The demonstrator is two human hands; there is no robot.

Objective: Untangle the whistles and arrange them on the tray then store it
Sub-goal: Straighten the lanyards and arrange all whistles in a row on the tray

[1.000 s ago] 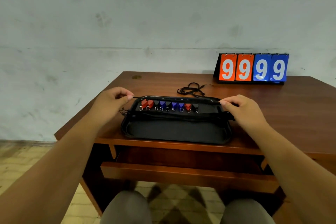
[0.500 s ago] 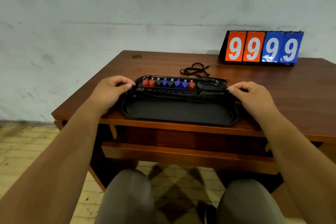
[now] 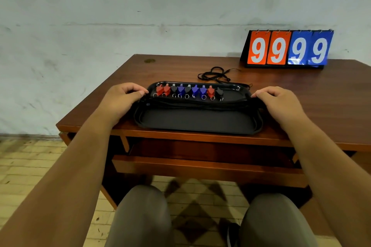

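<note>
Wooden table [image 3: 170, 70] carries a black tray [image 3: 196, 122] of whistles [image 3: 181, 90], its ends pinched by left grip [image 3: 122, 100] and right grip [image 3: 279, 102].

Nine whistles [image 3: 195, 90] (red, blue, black) line the far side of the flat black tray [image 3: 196, 124], their cords [image 3: 200, 104] bundled across its middle.

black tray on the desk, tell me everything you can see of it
The tray is black, long and shallow, plastic-looking, with rounded corners and a raised glossy rim. It lies near the front edge of the desk. Red, blue and black whistles sit in a row along its far side, with black cords stretched across the middle; the near half is bare. The left hand grips its left end, the right hand its right end.
</note>
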